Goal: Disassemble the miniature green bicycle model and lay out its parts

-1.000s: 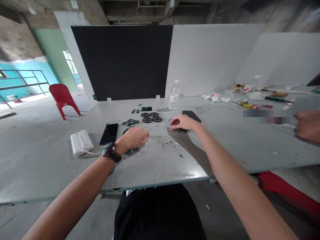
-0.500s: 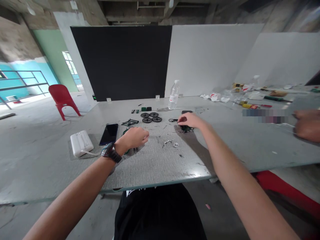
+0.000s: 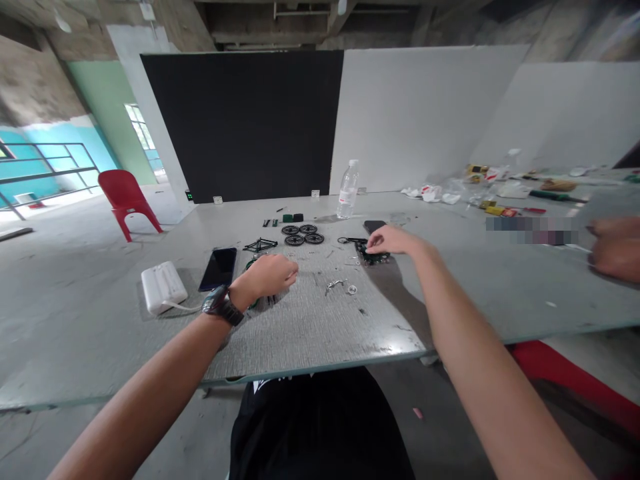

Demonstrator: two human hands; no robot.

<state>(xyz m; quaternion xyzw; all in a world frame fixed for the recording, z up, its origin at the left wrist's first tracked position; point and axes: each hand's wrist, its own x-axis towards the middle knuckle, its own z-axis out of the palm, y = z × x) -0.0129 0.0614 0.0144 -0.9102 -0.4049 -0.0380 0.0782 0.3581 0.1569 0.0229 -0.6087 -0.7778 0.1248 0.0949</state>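
Note:
My left hand (image 3: 273,273) is closed above the table, left of centre; what its curled fingers hold, if anything, is hidden. Green and dark parts lie partly covered beneath it. At the pile of small dark parts (image 3: 373,253), my right hand (image 3: 390,240) reaches down with fingertips pinched together, their contents too small to make out. Several black wheels (image 3: 303,235) lie between and beyond the hands, beside a black triangular frame (image 3: 261,245). Nearer me are a silvery part (image 3: 335,286) and a small pale ring (image 3: 352,290).
A dark phone (image 3: 219,269) and a white power bank (image 3: 163,287) with a cable lie at the left. A water bottle (image 3: 349,190) stands at the back. Plastic bags and tools litter the far right, where another person's hand (image 3: 617,250) shows.
My right hand has shifted slightly right over the dark parts, uncovering more of their left side. My left hand has hardly moved.

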